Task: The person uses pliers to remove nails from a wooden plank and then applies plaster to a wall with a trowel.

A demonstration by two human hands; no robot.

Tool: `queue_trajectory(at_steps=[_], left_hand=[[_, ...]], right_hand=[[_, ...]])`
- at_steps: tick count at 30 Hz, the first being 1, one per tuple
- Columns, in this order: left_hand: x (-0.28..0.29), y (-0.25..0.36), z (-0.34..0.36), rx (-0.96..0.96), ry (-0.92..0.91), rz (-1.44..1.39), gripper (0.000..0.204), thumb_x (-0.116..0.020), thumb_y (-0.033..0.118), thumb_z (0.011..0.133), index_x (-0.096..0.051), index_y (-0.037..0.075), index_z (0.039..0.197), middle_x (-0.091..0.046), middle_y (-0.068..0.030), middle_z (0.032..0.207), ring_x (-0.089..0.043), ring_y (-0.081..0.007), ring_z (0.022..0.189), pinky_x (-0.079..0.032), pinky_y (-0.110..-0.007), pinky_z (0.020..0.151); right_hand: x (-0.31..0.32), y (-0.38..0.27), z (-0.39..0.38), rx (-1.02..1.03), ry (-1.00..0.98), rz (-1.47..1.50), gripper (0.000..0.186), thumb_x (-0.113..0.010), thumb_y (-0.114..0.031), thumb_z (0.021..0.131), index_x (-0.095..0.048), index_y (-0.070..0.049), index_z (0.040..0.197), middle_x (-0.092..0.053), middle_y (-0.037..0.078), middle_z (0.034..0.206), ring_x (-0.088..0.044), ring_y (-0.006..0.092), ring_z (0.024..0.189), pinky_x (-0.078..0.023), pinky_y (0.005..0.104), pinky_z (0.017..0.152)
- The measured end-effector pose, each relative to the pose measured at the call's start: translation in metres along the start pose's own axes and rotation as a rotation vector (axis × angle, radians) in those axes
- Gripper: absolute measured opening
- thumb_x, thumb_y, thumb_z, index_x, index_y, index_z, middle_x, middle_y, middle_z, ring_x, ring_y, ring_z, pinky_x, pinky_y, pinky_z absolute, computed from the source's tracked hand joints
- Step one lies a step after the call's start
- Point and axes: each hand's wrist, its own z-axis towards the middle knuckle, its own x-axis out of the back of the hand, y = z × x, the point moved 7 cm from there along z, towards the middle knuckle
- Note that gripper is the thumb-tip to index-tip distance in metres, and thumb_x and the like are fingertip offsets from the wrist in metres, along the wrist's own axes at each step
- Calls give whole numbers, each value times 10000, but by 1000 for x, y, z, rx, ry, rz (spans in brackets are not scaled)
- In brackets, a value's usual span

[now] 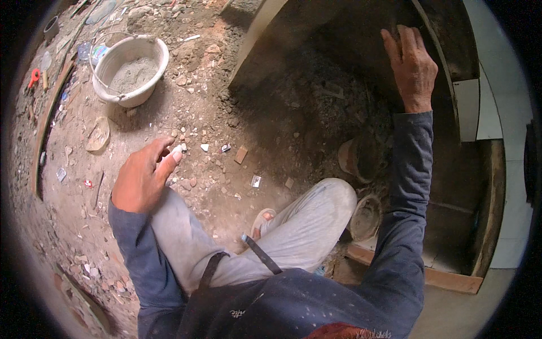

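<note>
The right hand [415,70] is up at the upper right of the frame, unclenched, fingers stretched out and a little apart, nothing seen in its grasp; it is over or against the dark slab [339,22] that fills the upper middle and upper right, though from here I can't tell whether the fingertips touch; the left hand [144,175] is left of centre, just above the knee, fingers loosely curled and thumb brought toward them; whether something small is pinched there, I can't tell.

That slab looks stiff and, I'd judge, heavy, its face dull and dusty, more gritty than slick; the pale edge [254,42] on its left side would give the surest hold, with a flat palm to steady the face; a thin edge like that could chip if knocked.

As for containers, a pale bucket [138,99] sits in the upper left, its wire handle [91,56] down to one side; inside is grey mortar or dry cement mix [132,73], well below the rim; loaded so, it would likely drag on the arm, and the handle is the place to lift. Right of centre, a brownish tub [348,158] sits in shadow, contents hidden; below it, beside the knee, is a round pot [354,221], its inside too dim to read.
</note>
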Motion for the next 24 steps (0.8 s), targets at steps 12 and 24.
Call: queue_trajectory(at_steps=[12, 24], left_hand=[[10, -25, -10, 183, -45, -133, 454, -611, 305, 984, -589, -18, 1303, -693, -98, 1113, -633, -163, 1006, -490, -292, 845], [10, -36, -3, 383, -39, -148, 515, -579, 375, 1000, -554, 22, 1373, -672, -75, 1139, -601, -142, 1020, -455, -277, 846]], right_hand=[[-89, -108, -158, -1387, -287, 2050, 424, -513, -491, 1003, -574, -74, 1049, -549, 7, 745, -499, 115, 532, -404, 278, 451], [-195, -80, -230, -1296, -519, 1740, 452, -540, -488, 995, -582, -125, 1261, -640, 36, 1079, -619, 128, 893, -518, 290, 760]])
